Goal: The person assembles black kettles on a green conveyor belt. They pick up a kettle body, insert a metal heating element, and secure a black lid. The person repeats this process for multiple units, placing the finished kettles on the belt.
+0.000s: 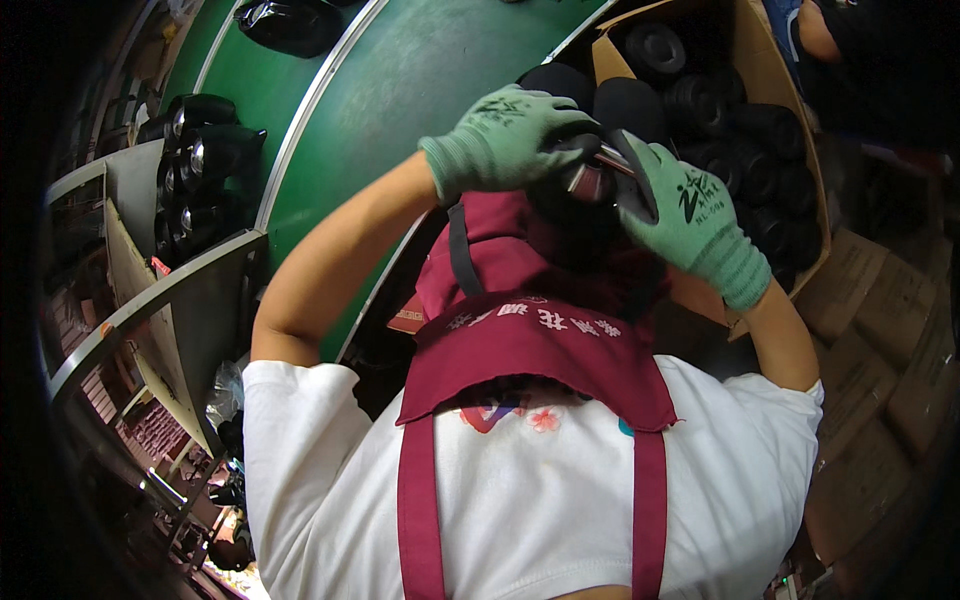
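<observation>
My left hand (510, 138), in a green knitted work glove with dark coated fingers, is closed in front of my chest. My right hand (685, 208), gloved the same way, meets it from the other side. Between the two sets of fingers is a shiny metallic piece (588, 183) that reflects the dark red of my apron. Both hands appear to grip it; its full shape is covered by the gloves and the shadow below. Just beyond the fingers stand two rounded black parts (630, 108).
An open cardboard box (815, 190) packed with several round black parts (655, 50) stands at the far right. Closed cartons (860, 350) lie nearer. A green work surface (400, 80) with metal edging runs on the left. Glossy black housings (205, 150) are grouped beyond it, by metal rails (150, 310).
</observation>
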`<action>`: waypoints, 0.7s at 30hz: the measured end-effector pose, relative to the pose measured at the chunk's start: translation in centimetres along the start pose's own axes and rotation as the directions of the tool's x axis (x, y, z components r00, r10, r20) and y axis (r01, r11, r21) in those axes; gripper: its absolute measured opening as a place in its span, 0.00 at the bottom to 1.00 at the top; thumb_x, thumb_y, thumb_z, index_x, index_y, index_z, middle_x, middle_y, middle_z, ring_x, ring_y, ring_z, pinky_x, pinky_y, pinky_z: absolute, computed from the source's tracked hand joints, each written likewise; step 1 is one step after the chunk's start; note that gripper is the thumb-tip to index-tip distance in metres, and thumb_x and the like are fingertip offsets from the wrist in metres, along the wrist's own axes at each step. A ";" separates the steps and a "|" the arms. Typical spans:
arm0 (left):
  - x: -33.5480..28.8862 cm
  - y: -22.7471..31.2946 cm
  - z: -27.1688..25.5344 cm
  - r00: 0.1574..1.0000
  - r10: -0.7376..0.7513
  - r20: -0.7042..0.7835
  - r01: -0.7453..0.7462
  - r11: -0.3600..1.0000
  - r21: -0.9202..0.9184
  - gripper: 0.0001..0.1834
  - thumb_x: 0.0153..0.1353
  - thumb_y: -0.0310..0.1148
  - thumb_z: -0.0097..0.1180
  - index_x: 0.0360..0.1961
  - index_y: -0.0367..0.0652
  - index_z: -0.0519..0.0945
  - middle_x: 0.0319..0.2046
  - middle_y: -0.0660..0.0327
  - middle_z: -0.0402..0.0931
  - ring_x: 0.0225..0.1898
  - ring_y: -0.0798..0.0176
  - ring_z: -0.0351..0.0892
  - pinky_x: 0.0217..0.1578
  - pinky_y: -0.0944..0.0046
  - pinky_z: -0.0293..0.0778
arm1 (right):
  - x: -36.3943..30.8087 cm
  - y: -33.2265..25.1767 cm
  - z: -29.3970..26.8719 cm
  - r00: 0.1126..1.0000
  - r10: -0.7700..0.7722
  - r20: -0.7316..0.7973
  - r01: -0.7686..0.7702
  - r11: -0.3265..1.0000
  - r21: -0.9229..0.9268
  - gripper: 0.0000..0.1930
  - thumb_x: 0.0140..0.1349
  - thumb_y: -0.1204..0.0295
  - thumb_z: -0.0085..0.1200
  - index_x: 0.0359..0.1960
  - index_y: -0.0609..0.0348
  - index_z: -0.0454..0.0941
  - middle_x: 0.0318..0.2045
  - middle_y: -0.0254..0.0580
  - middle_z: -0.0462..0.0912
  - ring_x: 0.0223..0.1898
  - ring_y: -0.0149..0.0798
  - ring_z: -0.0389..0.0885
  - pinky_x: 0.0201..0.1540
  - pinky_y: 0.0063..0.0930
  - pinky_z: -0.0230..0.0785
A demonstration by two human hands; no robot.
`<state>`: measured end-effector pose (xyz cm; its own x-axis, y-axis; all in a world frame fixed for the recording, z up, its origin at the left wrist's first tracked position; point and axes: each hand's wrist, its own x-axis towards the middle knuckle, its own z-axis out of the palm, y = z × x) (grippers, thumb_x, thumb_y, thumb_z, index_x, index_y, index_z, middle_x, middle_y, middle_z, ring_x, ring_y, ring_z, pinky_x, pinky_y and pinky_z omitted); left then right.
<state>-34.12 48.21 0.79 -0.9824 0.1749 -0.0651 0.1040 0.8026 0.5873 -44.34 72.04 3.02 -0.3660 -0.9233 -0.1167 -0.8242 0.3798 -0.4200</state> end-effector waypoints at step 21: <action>7.1 -5.6 9.6 0.769 -0.385 -0.511 0.159 0.889 -0.430 0.32 0.66 0.47 0.54 0.69 0.48 0.66 0.62 0.48 0.68 0.63 0.41 0.68 0.64 0.46 0.63 | 5.2 -3.7 5.5 0.875 0.039 -0.482 0.451 0.294 0.843 0.16 0.67 0.67 0.53 0.54 0.57 0.79 0.49 0.45 0.82 0.51 0.45 0.81 0.57 0.37 0.70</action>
<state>-40.16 50.41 -10.67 -0.8744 -0.4658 0.1360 -0.1307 0.4961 0.8584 -40.78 65.47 -1.00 -0.5604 -0.7659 0.3152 -0.0435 -0.3528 -0.9347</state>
